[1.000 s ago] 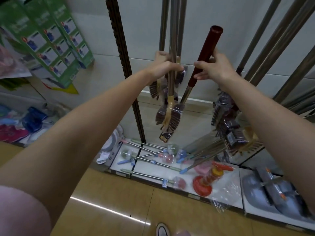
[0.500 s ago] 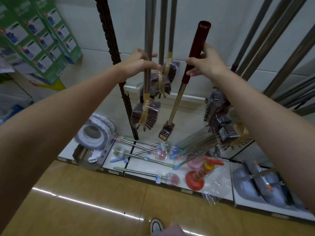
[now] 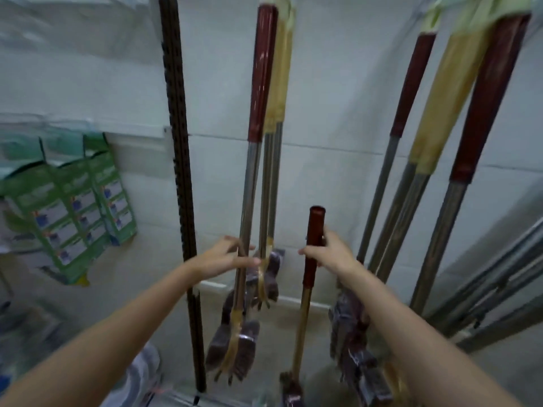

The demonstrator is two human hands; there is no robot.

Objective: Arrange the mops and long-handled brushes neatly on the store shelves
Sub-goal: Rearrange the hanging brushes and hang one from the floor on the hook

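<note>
White tiled wall (image 3: pixel 323 83) fills the background of a store aisle, with a dark slotted upright (image 3: pixel 179 171) running top to bottom left of centre and green boxed goods (image 3: pixel 73 212) hanging at the left edge. From my remote seat I see three long-handled brushes (image 3: pixel 258 177) hanging together at centre frame, one with a dark red grip, two with tan grips, their wrapped bristle heads low in the picture. My left hand (image 3: pixel 226 259) is on the steel shafts of this bunch, fingers (image 3: pixel 246 261) lying across them; the blur leaves me unable to tell whether they curl into a real grip. My right hand (image 3: pixel 329 254) holds a separate red-handled brush (image 3: pixel 311 259) upright just right of the bunch, fingers wrapped around the red grip, its small head at the bottom edge. More hanging handles (image 3: pixel 435 136) slant across the upper right, with wrapped brush heads (image 3: pixel 352 333) below my right forearm. Grey metal poles (image 3: pixel 499 283) lean at the right edge.
</note>
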